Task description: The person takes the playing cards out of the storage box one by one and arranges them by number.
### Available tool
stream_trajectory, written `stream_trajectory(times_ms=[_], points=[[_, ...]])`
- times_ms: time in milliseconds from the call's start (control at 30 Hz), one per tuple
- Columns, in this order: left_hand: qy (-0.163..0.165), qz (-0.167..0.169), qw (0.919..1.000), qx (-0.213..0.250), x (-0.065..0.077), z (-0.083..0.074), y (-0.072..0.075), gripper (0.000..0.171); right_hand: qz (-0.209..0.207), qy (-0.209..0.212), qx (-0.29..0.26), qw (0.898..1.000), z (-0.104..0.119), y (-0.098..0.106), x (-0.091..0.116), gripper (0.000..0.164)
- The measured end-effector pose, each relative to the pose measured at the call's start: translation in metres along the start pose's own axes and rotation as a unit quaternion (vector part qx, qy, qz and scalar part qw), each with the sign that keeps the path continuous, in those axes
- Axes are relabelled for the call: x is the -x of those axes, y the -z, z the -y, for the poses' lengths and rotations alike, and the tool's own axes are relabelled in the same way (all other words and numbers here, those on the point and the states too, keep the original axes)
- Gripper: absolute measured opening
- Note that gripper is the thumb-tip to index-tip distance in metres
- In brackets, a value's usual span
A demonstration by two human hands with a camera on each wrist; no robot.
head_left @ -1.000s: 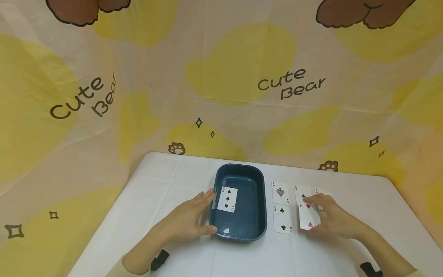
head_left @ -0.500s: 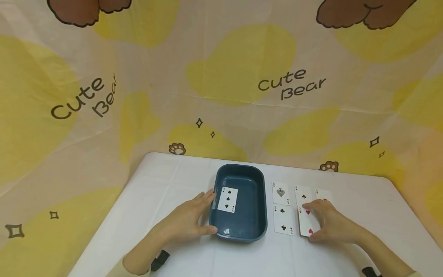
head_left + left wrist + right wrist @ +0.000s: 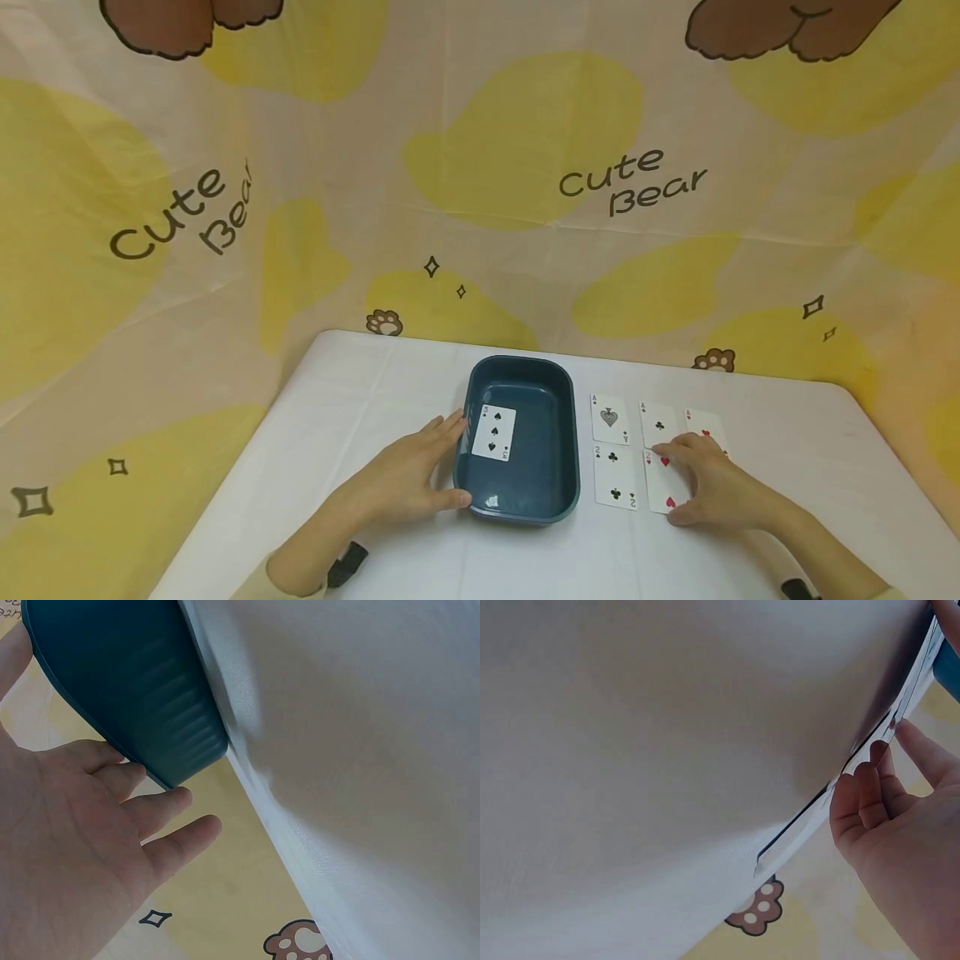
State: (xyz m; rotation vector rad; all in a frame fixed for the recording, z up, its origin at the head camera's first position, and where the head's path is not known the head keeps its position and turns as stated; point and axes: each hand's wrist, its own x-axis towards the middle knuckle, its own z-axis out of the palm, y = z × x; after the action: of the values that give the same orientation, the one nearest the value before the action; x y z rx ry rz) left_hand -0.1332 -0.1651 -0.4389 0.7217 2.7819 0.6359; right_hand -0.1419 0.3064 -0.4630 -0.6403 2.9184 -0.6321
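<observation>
In the head view a dark blue tray stands on the table with a three of spades lying face up inside. My left hand rests at its left side, thumb and fingers spread and touching the rim; the left wrist view shows the fingers nearly straight along the wall. My right hand holds a two of hearts low at the table, index finger at its top edge and thumb at its bottom edge. The hand covers the card's right part.
Left of that card lies a two of clubs. Behind are an ace of spades, an ace of clubs and a red ace, partly covered. A printed cloth hangs behind the white table.
My right hand has brought the two of hearts down toward me, off the ace of clubs and level with the two of clubs. The left hand and tray have not moved.
</observation>
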Motion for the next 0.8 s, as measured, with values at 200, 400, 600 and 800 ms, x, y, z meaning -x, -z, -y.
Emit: stream_trajectory(times_ms=[200,400,600,800], points=[[0.003,0.0,1.0,0.004,-0.0004,0.0002,-0.0001,0.101,0.003,0.001,0.005,1.0,-0.0017,-0.0005,-0.0003,0.081],[0.005,0.0,1.0,0.001,-0.0007,-0.0001,0.0,0.101,0.008,0.0,-0.002,1.0,-0.0029,-0.0004,0.0007,0.081],[0.004,0.001,1.0,-0.001,-0.0008,-0.0001,-0.0003,0.101,0.014,0.001,-0.016,1.0,-0.0031,-0.0003,0.0013,0.083],[0.001,0.001,1.0,-0.001,-0.0013,0.0005,-0.0006,0.101,0.014,0.0,-0.02,1.0,-0.0025,0.0003,0.0014,0.084]])
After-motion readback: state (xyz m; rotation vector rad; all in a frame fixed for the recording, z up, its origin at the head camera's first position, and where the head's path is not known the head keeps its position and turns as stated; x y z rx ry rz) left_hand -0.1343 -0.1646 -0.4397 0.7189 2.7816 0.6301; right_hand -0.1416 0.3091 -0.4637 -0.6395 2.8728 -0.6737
